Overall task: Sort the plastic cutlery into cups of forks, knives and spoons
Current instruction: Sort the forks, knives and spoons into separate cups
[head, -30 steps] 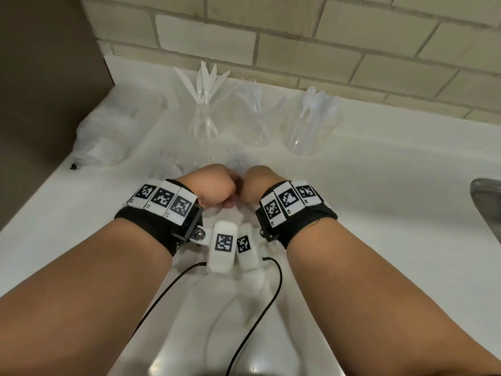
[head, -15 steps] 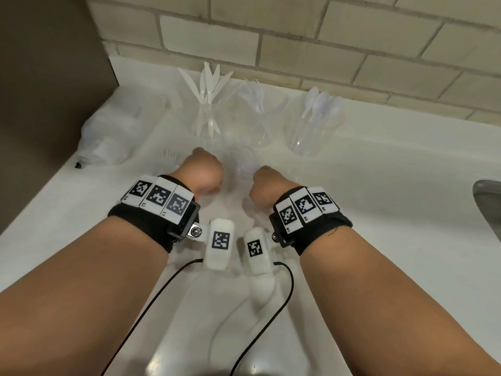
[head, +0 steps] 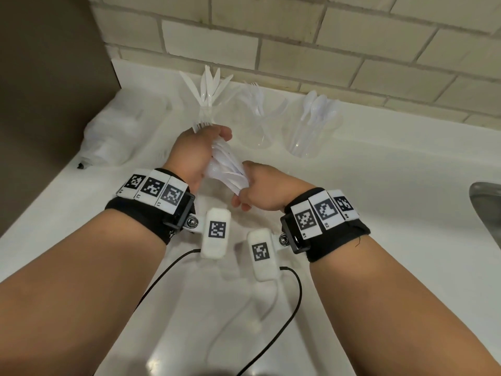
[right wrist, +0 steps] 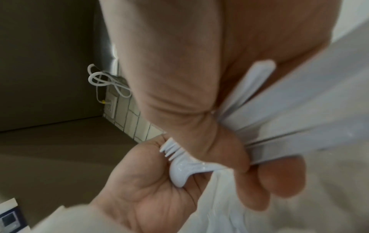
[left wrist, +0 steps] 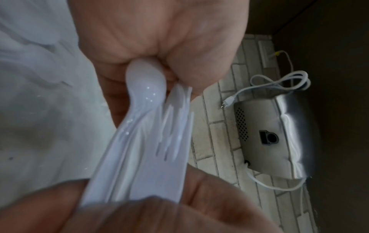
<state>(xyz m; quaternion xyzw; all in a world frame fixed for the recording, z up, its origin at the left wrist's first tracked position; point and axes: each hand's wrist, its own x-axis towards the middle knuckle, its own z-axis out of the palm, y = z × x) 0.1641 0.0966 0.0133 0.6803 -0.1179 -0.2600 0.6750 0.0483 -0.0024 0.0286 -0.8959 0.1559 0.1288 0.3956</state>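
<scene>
Both hands hold one bundle of white plastic cutlery (head: 227, 169) above the white counter (head: 352, 213). My left hand (head: 199, 150) grips the head end, where fork tines (head: 200, 126) poke out past the fist; a spoon bowl (left wrist: 145, 85) and fork tines (right wrist: 171, 148) lie in its palm. My right hand (head: 259, 185) grips the handle end (right wrist: 263, 67). Three clear cups stand against the wall: knives (head: 208, 99) on the left, forks (head: 256, 115) in the middle, spoons (head: 314, 123) on the right.
A crumpled clear plastic bag (head: 113, 139) lies at the left by a brown cabinet side (head: 48, 90). A metal sink edge (head: 488, 204) shows at the far right. A steel appliance (left wrist: 269, 134) with a white cord appears in the left wrist view.
The hands were fists low on the counter, then drew apart. Now they are raised with the cutlery bundle held between them, the left hand nearer the cups.
</scene>
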